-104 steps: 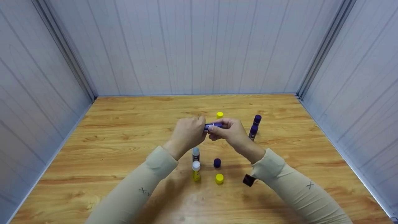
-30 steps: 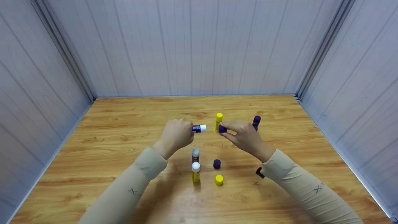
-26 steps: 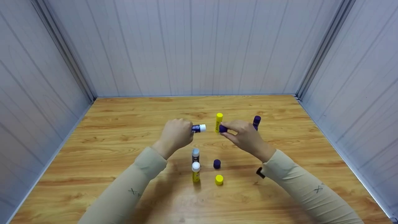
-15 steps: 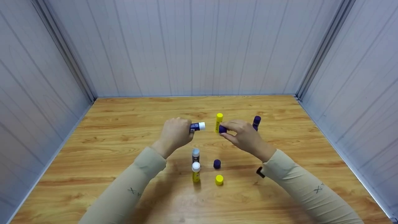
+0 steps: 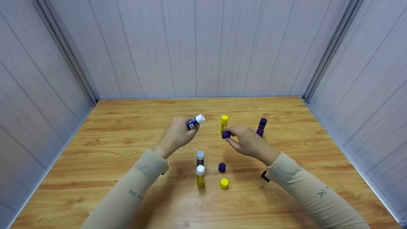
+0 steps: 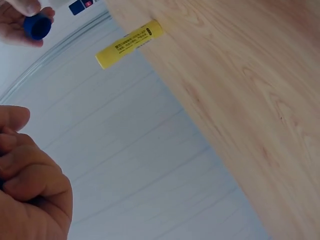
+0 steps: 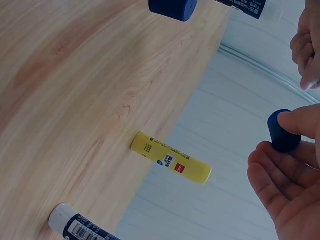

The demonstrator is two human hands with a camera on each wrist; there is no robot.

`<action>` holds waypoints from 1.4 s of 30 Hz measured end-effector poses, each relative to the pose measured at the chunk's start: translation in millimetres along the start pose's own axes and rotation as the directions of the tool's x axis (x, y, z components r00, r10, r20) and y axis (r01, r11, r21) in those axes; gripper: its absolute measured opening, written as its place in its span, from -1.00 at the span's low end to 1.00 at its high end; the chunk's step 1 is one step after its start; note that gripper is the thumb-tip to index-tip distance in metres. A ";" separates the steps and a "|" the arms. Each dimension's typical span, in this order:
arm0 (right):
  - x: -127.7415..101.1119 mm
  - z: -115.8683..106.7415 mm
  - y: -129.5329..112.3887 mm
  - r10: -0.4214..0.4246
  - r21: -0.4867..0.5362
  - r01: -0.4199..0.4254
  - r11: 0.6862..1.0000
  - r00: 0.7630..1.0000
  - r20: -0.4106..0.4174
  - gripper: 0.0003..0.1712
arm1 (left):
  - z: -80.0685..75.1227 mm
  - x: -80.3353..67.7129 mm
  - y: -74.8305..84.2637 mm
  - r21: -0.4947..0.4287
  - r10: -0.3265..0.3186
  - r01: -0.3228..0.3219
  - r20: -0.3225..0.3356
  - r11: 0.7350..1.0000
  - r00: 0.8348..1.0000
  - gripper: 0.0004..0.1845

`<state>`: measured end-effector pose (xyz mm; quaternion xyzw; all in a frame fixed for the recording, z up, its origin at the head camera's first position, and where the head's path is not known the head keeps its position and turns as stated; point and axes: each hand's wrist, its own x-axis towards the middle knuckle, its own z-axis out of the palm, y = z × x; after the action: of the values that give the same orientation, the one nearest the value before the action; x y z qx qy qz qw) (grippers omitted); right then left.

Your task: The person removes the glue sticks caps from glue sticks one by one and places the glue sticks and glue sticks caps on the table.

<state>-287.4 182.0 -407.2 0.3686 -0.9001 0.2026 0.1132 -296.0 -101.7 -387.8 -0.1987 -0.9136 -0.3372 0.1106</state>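
left hand (image 5: 178, 133): wrapped round blue glue stick (image 5: 194, 121), white tip tilted up-right
right hand (image 5: 244, 141): pinching blue cap (image 5: 226, 135)
relation: cap right of the tip, lower, apart

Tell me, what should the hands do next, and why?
Probably set the blue cap down beside the loose caps. The right hand pinches it, already off the glue stick that the left hand holds, and two uncapped sticks already stand there.
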 end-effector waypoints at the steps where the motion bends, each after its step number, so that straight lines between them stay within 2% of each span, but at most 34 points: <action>1: 0.3 1.1 0.3 0.005 0.000 -0.005 1.000 1.000 0.013 -0.61 | 0.1 0.2 -0.7 -0.040 -0.009 0.009 0.004 0.999 1.000 -0.65; 7: 0.5 10.0 4.1 0.037 0.002 -0.037 0.999 0.996 0.081 -0.75 | -0.3 -2.6 -2.4 -0.244 -0.072 0.076 0.026 0.967 0.997 -0.67; 13: 0.7 17.4 2.9 0.011 -0.026 -0.008 1.000 0.991 0.131 -0.76 | -0.8 -3.1 -4.2 -0.346 -0.105 0.109 0.032 0.932 0.994 -0.57; 19: 1.3 23.4 0.2 0.009 -0.061 0.005 0.998 0.974 0.224 -0.65 | -0.2 -1.8 -3.7 -0.382 -0.079 0.089 0.040 0.920 0.996 -0.66; 26: 1.8 33.6 0.4 0.074 -0.050 -0.061 0.997 0.944 0.322 -0.66 | 2.9 -0.6 -6.3 -0.376 -0.022 0.042 0.058 0.926 0.998 -0.67; 30: 1.6 39.1 1.2 0.106 -0.052 -0.093 0.994 0.926 0.363 -0.62 | 3.9 -2.1 -7.9 -0.401 -0.005 0.031 0.065 0.915 0.998 -0.69; 35: 0.4 43.6 2.4 0.102 -0.067 -0.082 0.994 0.914 0.392 -0.61 | 4.4 -4.6 -8.8 -0.428 0.022 0.017 0.087 0.904 0.996 -0.67; 42: -0.1 48.2 4.6 0.079 -0.072 -0.054 0.996 0.910 0.408 -0.67 | 6.4 -6.7 -10.2 -0.473 0.027 0.037 0.128 0.880 0.991 -0.66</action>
<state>-293.3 163.5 -451.5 0.3687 -0.9214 0.0979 -0.0745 -294.9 -106.5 -400.6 -0.2389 -0.8090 -0.5371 -0.0024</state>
